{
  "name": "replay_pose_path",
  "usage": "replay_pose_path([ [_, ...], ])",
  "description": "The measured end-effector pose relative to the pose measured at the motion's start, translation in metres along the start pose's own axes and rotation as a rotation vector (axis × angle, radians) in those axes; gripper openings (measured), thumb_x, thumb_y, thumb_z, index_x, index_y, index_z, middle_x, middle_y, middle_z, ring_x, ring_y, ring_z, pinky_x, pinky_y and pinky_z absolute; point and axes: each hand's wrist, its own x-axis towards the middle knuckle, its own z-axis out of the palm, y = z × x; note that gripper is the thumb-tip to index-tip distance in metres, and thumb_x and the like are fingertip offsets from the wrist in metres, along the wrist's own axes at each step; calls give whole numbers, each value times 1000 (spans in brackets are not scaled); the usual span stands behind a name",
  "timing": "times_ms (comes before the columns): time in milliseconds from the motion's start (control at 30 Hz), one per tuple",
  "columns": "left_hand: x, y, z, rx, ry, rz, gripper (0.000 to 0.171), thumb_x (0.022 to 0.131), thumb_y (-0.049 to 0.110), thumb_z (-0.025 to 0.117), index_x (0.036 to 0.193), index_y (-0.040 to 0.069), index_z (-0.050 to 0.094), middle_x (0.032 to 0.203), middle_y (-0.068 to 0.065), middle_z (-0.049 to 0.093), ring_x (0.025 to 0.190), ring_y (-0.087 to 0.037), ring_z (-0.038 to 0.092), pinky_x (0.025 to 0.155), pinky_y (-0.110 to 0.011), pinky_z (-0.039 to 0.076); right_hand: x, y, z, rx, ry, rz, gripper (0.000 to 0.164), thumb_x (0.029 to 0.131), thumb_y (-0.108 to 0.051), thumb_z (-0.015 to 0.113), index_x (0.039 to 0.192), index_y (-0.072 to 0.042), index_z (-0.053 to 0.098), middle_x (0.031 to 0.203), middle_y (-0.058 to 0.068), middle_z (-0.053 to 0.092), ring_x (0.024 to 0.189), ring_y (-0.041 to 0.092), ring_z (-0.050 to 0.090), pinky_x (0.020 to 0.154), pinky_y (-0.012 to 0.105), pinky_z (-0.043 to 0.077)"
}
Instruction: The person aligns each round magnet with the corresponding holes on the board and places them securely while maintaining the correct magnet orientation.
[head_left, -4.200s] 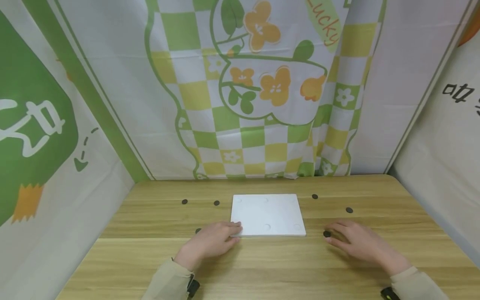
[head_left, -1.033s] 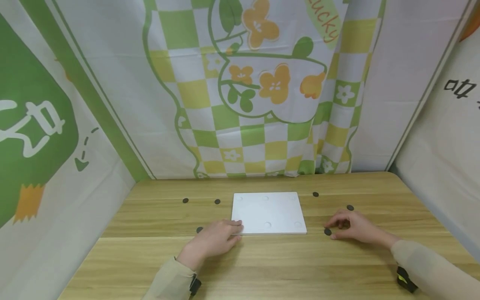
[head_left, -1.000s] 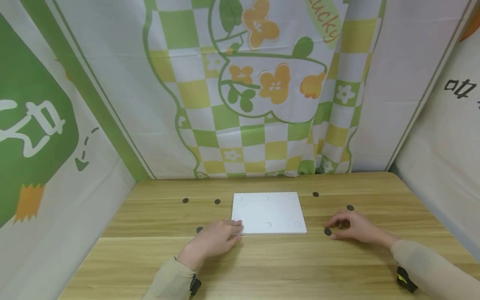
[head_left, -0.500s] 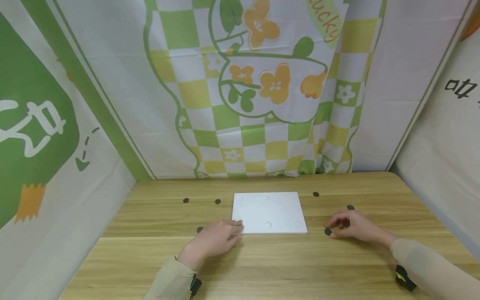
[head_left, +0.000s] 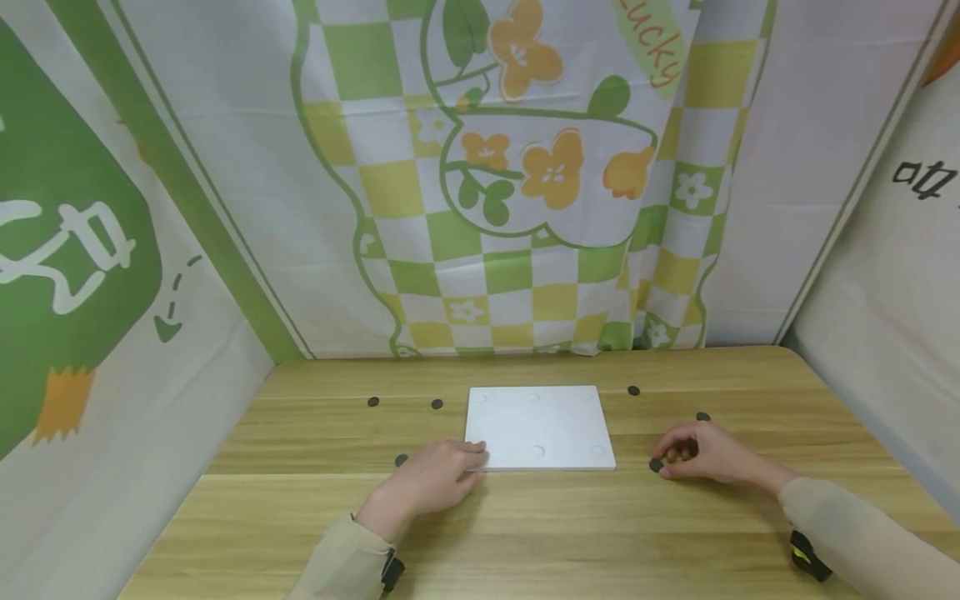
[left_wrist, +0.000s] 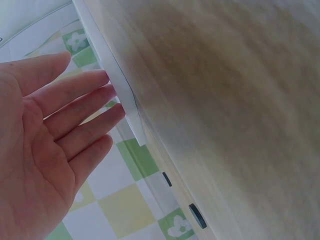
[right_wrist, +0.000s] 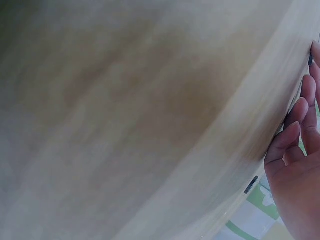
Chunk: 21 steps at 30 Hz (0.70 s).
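Observation:
A thin white rectangular board (head_left: 547,421) with several shallow round recesses lies flat on the wooden table (head_left: 540,542). My left hand (head_left: 431,477) rests its fingertips on the board's front left corner; in the left wrist view its fingers are straight against the board's edge (left_wrist: 117,75). To the right of the board, my right hand (head_left: 708,454) pinches a small black disc (head_left: 656,466) between thumb and index finger, at the table surface. The right wrist view shows the other fingers curled low by the table, with the thumb out of sight.
Small black discs lie around the board: a far left disc (head_left: 373,402), one nearer the board (head_left: 437,404), one partly behind the left hand (head_left: 401,460), a back right disc (head_left: 633,390) and one just behind the right hand (head_left: 702,417). A patterned curtain (head_left: 517,275) hangs behind the table.
Since the oldest frame, my right wrist has turned and its forearm swung outward, with thumb and index finger staying at the same disc. Lately its other fingers shift slightly. My left hand stays put.

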Motion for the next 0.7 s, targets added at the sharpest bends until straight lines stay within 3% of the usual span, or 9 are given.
replay_pose_path([
  [333, 1, 0, 0, -1, -3, -8, 36, 95, 27, 55, 125, 8, 62, 134, -8, 58, 121, -28, 56, 105, -43, 45, 2, -2, 1, -49, 1, 14, 12, 79, -28, 77, 89, -22, 71, 76, -11, 61, 67, -2, 53, 55, 18, 48],
  [700, 0, 1, -1, 13, 1, 1, 36, 95, 27, 55, 124, 8, 62, 133, -8, 58, 121, -27, 57, 104, -42, 45, 3, -6, 2, -71, 10, -36, 11, 79, -25, 77, 87, -21, 71, 74, -10, 60, 65, 0, 54, 53, 17, 48],
])
